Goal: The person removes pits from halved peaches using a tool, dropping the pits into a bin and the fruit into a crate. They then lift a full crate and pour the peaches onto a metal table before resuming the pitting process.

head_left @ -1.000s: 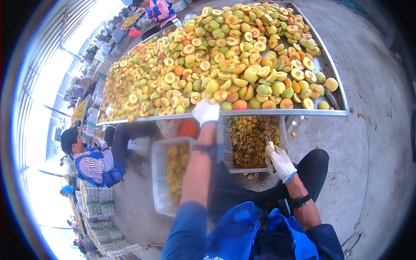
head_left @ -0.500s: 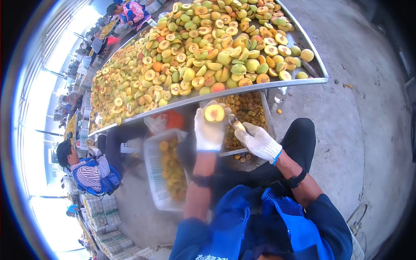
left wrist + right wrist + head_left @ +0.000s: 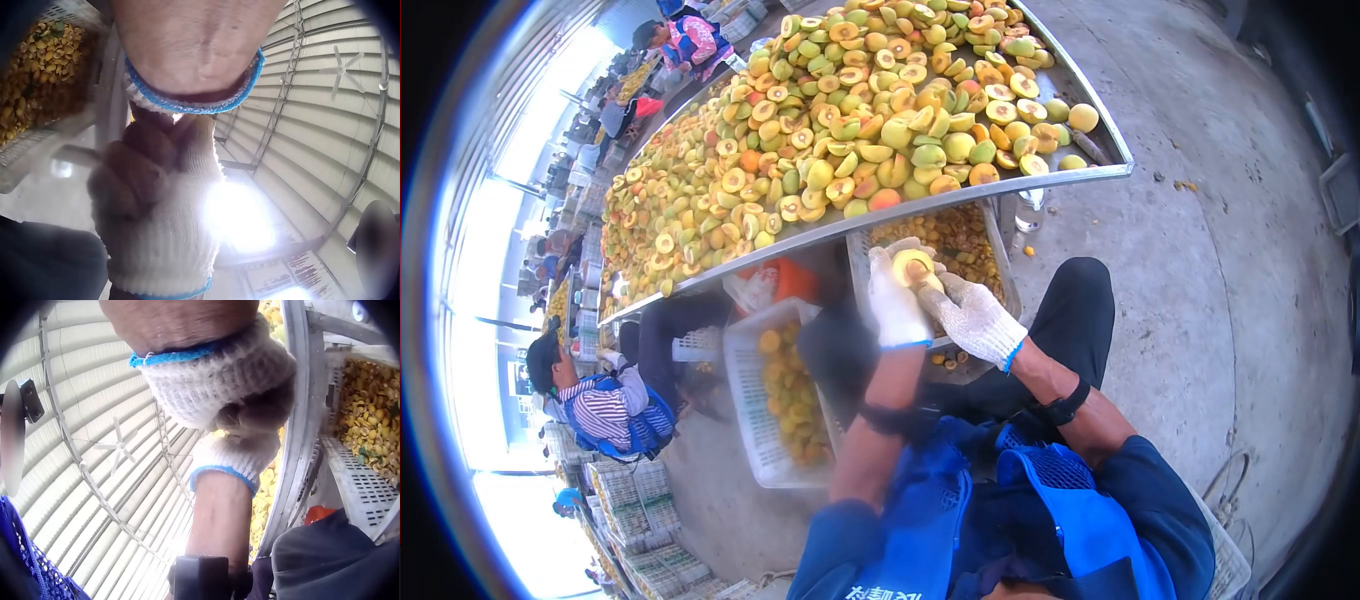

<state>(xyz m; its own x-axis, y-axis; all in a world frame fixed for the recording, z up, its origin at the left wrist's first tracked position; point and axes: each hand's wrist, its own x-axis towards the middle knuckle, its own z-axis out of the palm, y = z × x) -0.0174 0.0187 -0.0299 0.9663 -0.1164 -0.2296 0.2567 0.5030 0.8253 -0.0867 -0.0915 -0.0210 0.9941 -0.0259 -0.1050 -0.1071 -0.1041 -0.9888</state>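
Observation:
In the head view my gloved left hand (image 3: 892, 305) holds a yellow peach half (image 3: 913, 262), its cut face up, in front of the tray table's near edge. My gloved right hand (image 3: 982, 318) is brought up against it from the right, fingers curled, fingertips over the cut face. The small pitting tool in the right hand is hidden behind its fingers now. Both wrist views show the gloves pressed close together, with the left hand (image 3: 234, 456) below the right hand (image 3: 219, 381) in the right wrist view.
A metal-rimmed tray table (image 3: 960, 192) heaped with peach halves stands ahead. Below it is a crate (image 3: 1007, 285) of brown-yellow scraps. Another white crate (image 3: 747, 405) holds yellow pieces at left. A seated person (image 3: 615, 410) works farther left; a bottle (image 3: 1028, 212) stands by the table.
My left hand came back from the heap on the tray with a peach half. The right hand rose from over the scrap crate with the tool and met the fruit. The view shifted somewhat.

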